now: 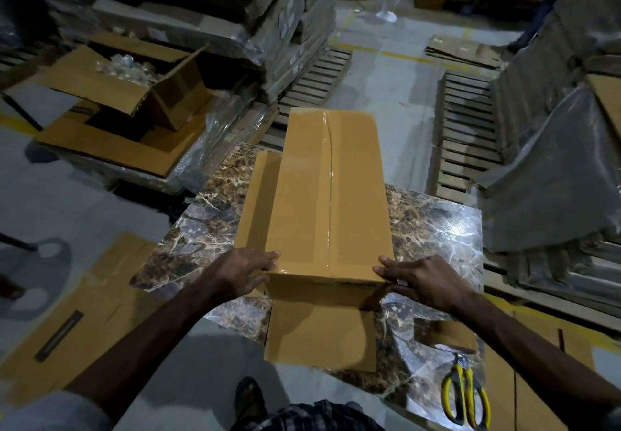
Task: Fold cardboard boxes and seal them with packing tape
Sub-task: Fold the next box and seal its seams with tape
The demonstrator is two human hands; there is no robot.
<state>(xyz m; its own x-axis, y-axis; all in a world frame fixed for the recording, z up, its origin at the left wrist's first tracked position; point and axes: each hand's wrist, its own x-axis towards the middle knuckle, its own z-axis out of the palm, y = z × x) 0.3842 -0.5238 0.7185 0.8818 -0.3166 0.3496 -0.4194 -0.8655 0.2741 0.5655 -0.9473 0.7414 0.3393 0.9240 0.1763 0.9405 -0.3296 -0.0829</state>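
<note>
While the left hand (247, 271) and right hand (426, 282) lie flat-fingered, gripping nothing, on the near corners of the box (322, 195), even pressure should keep it square.

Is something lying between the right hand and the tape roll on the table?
Nothing visible. The right hand rests on the box corner; only bare table separates it from the tape roll. The scissors lie beyond it.
</note>
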